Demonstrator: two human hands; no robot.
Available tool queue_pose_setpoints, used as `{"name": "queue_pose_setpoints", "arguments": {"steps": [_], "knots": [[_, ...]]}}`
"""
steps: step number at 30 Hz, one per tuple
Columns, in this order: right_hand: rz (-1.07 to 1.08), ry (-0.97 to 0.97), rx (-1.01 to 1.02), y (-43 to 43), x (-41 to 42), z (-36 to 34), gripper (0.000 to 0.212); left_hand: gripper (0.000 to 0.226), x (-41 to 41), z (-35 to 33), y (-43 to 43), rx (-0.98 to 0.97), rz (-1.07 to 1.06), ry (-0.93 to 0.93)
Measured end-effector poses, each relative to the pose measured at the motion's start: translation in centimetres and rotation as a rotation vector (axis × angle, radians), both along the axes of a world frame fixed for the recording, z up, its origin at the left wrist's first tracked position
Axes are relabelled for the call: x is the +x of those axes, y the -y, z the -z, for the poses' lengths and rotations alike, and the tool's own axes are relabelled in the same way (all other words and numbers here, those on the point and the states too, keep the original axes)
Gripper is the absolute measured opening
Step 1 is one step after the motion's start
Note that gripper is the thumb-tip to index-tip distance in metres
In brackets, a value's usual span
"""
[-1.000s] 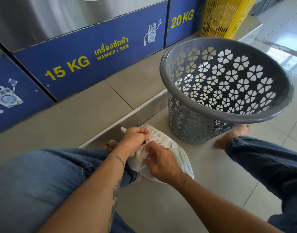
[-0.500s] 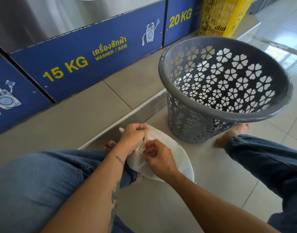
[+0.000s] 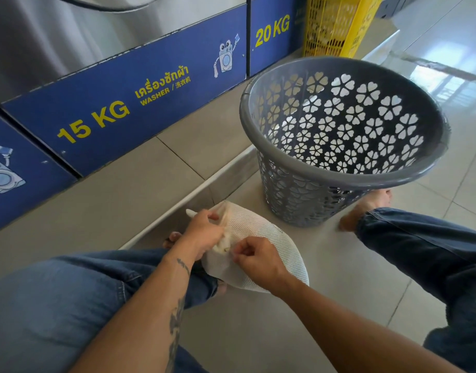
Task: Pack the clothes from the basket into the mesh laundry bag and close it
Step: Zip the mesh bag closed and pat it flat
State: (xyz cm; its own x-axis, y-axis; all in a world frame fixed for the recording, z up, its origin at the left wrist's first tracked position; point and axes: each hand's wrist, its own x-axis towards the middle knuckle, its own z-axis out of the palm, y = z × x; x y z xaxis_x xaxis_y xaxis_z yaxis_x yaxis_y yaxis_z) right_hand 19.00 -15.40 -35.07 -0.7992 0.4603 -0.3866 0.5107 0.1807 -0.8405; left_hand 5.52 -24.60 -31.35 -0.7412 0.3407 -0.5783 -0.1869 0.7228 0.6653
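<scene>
Compared with 1 second ago, the right hand [image 3: 258,261] has drawn slightly away from the left hand [image 3: 204,232], and a strip of beige cloth [image 3: 223,244] now shows in the gap between them. The mesh bag [image 3: 261,230] is white with a fine net weave. It is rounded and bulging, and it lies low between the person's legs, against the left leg [image 3: 56,305] in blue jeans and over the tiled floor [image 3: 325,278]. It sits just beside the foot of the basket [image 3: 339,181]; whether the 2 touch cannot be told. The left hand's fingers are curled round the gathered edge of the bag at its opening, where the beige cloth bunches out. The right hand's thumb and forefinger pinch the bag's edge close to that opening with the other fingers tucked in; what small part they hold is too small to tell. The basket is grey and round, pierced all over with flower-shaped holes, and it stands upright on the floor. A bare foot [image 3: 366,208] at the end of the right leg [image 3: 420,246] rests right by its base. Beyond a tiled step [image 3: 124,184] runs a blue washer panel [image 3: 150,103] marked 15 KG, then another marked 20 KG, and a yellow crate [image 3: 336,28] stands at the far end.
</scene>
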Motion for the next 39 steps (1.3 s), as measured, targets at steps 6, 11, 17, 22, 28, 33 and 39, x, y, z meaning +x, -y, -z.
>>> {"name": "queue_pose_setpoints", "arguments": {"steps": [6, 11, 17, 22, 28, 33, 39], "knots": [[0.037, 0.057, -0.124, 0.6, -0.8, -0.8, 0.022, 0.044, 0.0, 0.1, -0.3, 0.061, -0.061, 0.016], [0.163, 0.077, -0.198, 1.5, -1.6, -0.9, 0.024, 0.042, -0.2, -0.2, -0.4, 0.104, -0.056, 0.013], [0.163, -0.031, -0.190, 1.4, -1.4, -1.0, 0.029, 0.034, -0.1, -0.2, -0.7, 0.198, -0.029, -0.081], [0.120, -0.077, -0.038, 1.2, -1.4, -1.5, 0.029, 0.030, 0.1, -0.5, -1.0, 0.215, -0.034, -0.141], [0.093, -0.167, 0.156, 2.0, -1.1, -1.8, 0.029, 0.034, 0.5, -0.4, -0.9, 0.173, -0.033, -0.111], [0.193, -0.167, 0.110, 2.2, -0.9, -2.0, 0.022, 0.033, 0.5, -0.3, -1.2, 0.156, -0.013, -0.137], [0.196, -0.171, 0.094, 2.3, -0.6, -1.7, 0.016, 0.034, 0.7, -0.3, -1.1, 0.165, -0.015, -0.107]]}}
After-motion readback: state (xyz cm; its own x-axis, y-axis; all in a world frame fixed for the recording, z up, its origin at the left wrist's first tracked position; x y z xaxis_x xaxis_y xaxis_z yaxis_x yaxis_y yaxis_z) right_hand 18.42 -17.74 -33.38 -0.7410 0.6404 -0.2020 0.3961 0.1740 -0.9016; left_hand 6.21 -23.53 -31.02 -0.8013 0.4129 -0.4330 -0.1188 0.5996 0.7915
